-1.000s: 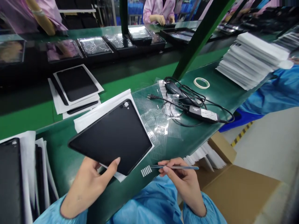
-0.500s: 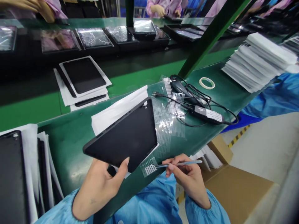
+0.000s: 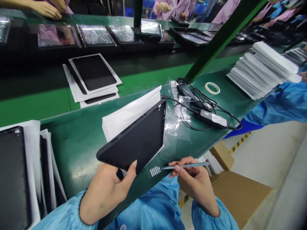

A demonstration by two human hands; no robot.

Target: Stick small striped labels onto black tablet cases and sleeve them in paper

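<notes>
My left hand (image 3: 107, 191) grips the lower edge of a black tablet back cover (image 3: 134, 137), tilted up off the green bench, with its thumb on the cover's face. My right hand (image 3: 195, 188) pinches slender metal tweezers (image 3: 184, 165). Their tip reaches left to a small white striped sticker strip (image 3: 155, 171) just below the cover's corner. Behind the cover, a sheet of clear film with rows of similar strips (image 3: 173, 127) lies on the bench, and white paper (image 3: 129, 119) lies partly hidden beneath the cover.
At left stands a stack of black covers with white paper (image 3: 14, 172). A power adapter with black cables (image 3: 211, 118), a tape roll (image 3: 212, 88) and stacked white sheets (image 3: 262, 70) lie right. A green post (image 3: 223, 41) rises behind; co-workers' hands (image 3: 163, 6) work beyond a black-tray conveyor.
The black cover has turned in my left hand and now stands steeper. The tweezers tip stays at the striped strip, and the whole view has shifted slightly.
</notes>
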